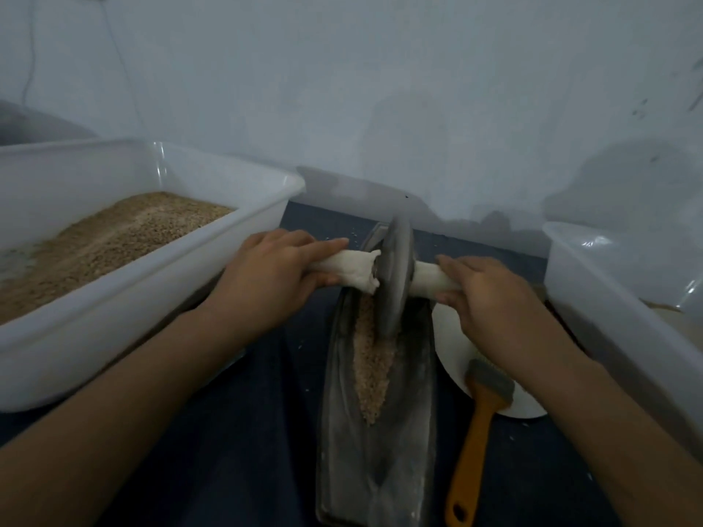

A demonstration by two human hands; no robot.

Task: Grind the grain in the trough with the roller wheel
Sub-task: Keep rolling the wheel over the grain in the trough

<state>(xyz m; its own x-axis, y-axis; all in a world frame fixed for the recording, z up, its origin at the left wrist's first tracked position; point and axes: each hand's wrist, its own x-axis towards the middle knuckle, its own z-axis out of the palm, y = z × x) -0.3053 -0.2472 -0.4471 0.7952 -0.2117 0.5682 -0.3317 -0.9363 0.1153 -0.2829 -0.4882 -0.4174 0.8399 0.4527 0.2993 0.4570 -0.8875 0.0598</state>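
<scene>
white plastic tub of tan grain [114, 237] at left | left hand [266, 277] wraps the cloth-bound axle [352, 270] | grey metal roller wheel [395, 275] stands in long grey boat-shaped trough [334, 393] on crushed grain [371, 359] | right hand [483, 298] wraps the other end | step: mid-grind; next, probably an even two-handed roll toward the near end

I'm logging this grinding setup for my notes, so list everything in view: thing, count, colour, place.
trough: 1, dark grey, centre, on dark blue surface
grain: tan, in the trough groove
roller wheel: 1, grey, upright in the trough, white-wrapped axle
bins: 2, white; left bin holds tan grain, right bin contents unclear
brush: 1, orange handle, right of trough
plate: 1, white, under brush
left hand: grips left axle end
right hand: grips right axle end
</scene>
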